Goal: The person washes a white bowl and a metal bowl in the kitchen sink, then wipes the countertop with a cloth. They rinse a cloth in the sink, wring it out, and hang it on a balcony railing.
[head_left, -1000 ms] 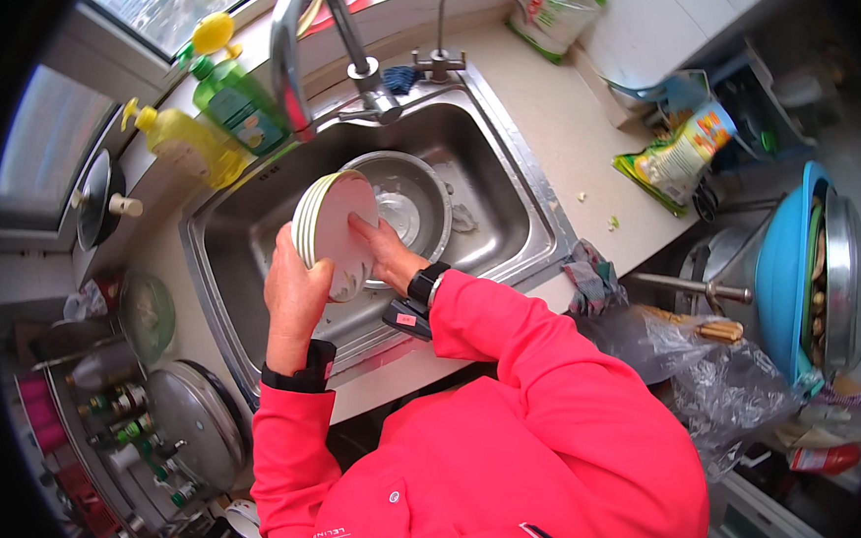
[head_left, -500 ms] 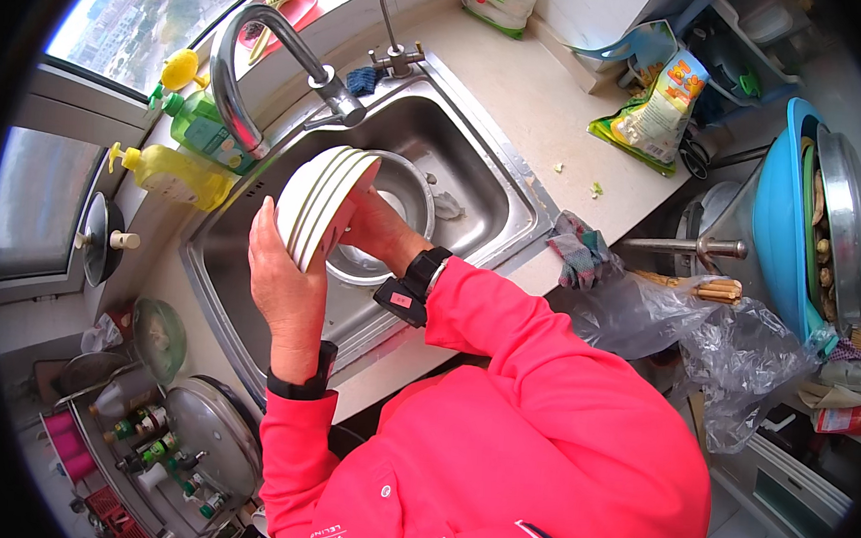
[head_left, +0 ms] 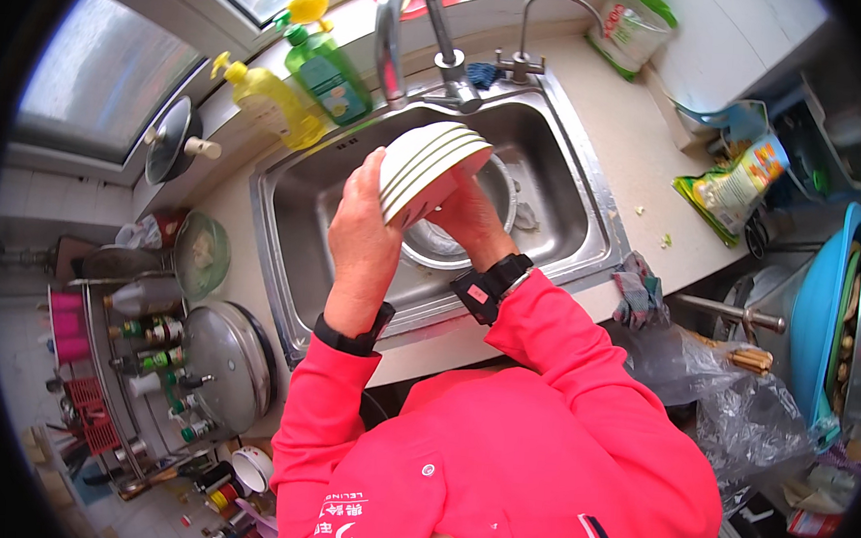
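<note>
Fingers of the left hand (head_left: pixel 362 227) are wrapped around a tilted stack of white bowls (head_left: pixel 425 168) above the sink (head_left: pixel 573 194); the right hand (head_left: pixel 468 222) is pressed against its underside. Bowls could probably slide out, since wet rims are gripped edge-on.

Stack of bowls (head_left: pixel 427 167) held tilted over the sink (head_left: pixel 571 228), left hand (head_left: pixel 362 235) on its left side, right hand (head_left: pixel 471 222) beneath it. Metal basin (head_left: pixel 494 189) in the sink under the stack. Tap (head_left: pixel 406 31) at the sink's back edge. Two soap bottles (head_left: pixel 289 88) at its back left corner. Snack bag (head_left: pixel 736 184) on the counter right of the sink. Cloth (head_left: pixel 639 292) at the counter's front edge, right of the sink.
</note>
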Demonstrator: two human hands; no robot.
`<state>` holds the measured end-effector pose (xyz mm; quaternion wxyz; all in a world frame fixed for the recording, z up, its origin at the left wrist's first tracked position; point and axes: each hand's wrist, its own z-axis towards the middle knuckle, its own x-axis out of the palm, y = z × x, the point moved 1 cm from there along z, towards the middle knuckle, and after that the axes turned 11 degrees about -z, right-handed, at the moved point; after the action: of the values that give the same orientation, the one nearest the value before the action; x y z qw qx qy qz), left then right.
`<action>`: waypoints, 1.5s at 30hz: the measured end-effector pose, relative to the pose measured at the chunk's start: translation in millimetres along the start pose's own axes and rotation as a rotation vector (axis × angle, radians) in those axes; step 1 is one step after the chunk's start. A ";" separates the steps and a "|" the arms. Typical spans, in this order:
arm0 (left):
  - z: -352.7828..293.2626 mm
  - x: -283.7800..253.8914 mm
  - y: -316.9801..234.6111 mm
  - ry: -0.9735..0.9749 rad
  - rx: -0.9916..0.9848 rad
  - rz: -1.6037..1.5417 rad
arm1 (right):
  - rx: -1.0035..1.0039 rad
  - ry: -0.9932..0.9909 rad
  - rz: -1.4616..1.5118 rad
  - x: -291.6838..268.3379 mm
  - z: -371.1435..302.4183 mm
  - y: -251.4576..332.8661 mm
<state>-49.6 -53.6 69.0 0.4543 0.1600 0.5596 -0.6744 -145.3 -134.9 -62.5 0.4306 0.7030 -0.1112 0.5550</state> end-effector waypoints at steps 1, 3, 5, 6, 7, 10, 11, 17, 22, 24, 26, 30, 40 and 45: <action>-0.4 -0.3 1.2 -0.006 0.016 -0.001 | 0.006 0.019 0.015 0.7 1.4 -0.8; -0.4 -0.9 3.0 -0.024 0.062 0.030 | 0.004 0.033 0.007 2.6 4.4 -2.9; -0.4 -1.5 3.0 -0.050 0.101 0.072 | 0.014 -0.014 -0.061 5.0 7.4 -5.2; -0.3 -2.2 2.6 -0.053 0.118 0.095 | 0.014 0.066 -0.035 8.0 11.9 -6.2; -0.5 -3.0 1.7 -0.065 0.153 0.112 | 0.000 0.172 0.094 9.8 11.1 -5.9; -1.5 -5.6 0.2 -0.032 0.146 0.121 | 0.015 0.120 0.167 11.1 16.2 -8.3; -2.1 -6.7 -0.2 -0.020 0.144 0.109 | 0.049 0.029 0.158 9.9 16.9 -9.8; -5.4 -9.9 -1.9 0.031 0.104 0.041 | -0.021 0.118 0.135 4.4 17.2 -17.7; -8.4 -9.8 -5.5 0.005 0.127 0.018 | -0.034 0.083 0.196 0.1 14.2 -21.5; -8.4 -10.3 -6.2 -0.021 0.131 -0.015 | -0.020 0.037 0.200 -3.1 14.2 -22.8; -7.9 -10.4 -6.9 -0.043 0.143 -0.012 | -0.027 0.070 0.216 -6.7 15.3 -24.2; -8.0 -8.7 -8.9 -0.061 0.171 0.024 | -0.029 0.086 0.249 -16.0 18.5 -26.4; -9.2 -2.0 -3.3 -0.070 0.121 0.006 | 0.014 0.120 0.027 -16.7 18.3 -13.2; -11.2 3.0 1.6 -0.203 0.262 0.088 | 0.013 0.094 -0.122 -16.4 14.2 -6.2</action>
<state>-53.2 -44.7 62.3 0.5130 0.1732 0.4104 -0.7337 -137.5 -146.8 -80.1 0.4640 0.6843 -0.0443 0.5608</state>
